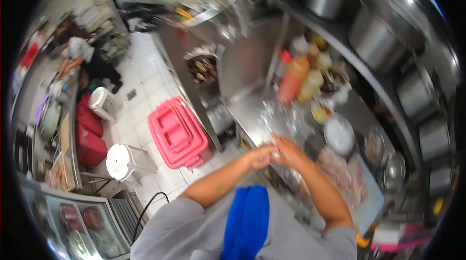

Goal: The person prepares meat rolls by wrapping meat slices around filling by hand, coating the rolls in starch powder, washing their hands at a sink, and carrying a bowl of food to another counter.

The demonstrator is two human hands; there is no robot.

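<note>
Currently, in the head view, the bare left hand and bare right hand meet above the front edge of the grey metal worktop; blur prevents telling whether the fingers close on anything. Crinkled clear plastic film lies just beyond them. The heap of pale raw meat rests on the light-blue flat cutting board, presumably for separation from the metal. Its long axis runs roughly parallel to the front edge; no pointing end is discernible.
</note>
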